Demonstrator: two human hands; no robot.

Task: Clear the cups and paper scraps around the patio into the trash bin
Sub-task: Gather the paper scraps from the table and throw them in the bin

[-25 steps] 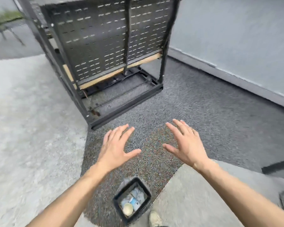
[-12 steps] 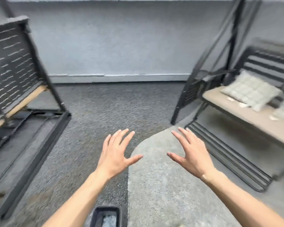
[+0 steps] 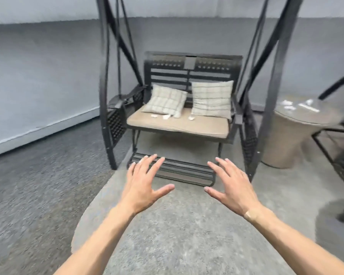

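A big black swing bench [image 3: 189,76] hangs in its frame by the gray wall. Its tan seat cushion [image 3: 177,126] holds two checked pillows [image 3: 165,101]. A round tan table stands to the right, and its tabletop [image 3: 314,116] has white paper scraps [image 3: 290,105] lying on it. The left hand [image 3: 143,187] and the right hand [image 3: 231,186] are held out low in front of the bench, fingers spread wide, holding nothing. More small white paper bits [image 3: 164,116] lie on the seat cushion, just in front of the pillows.
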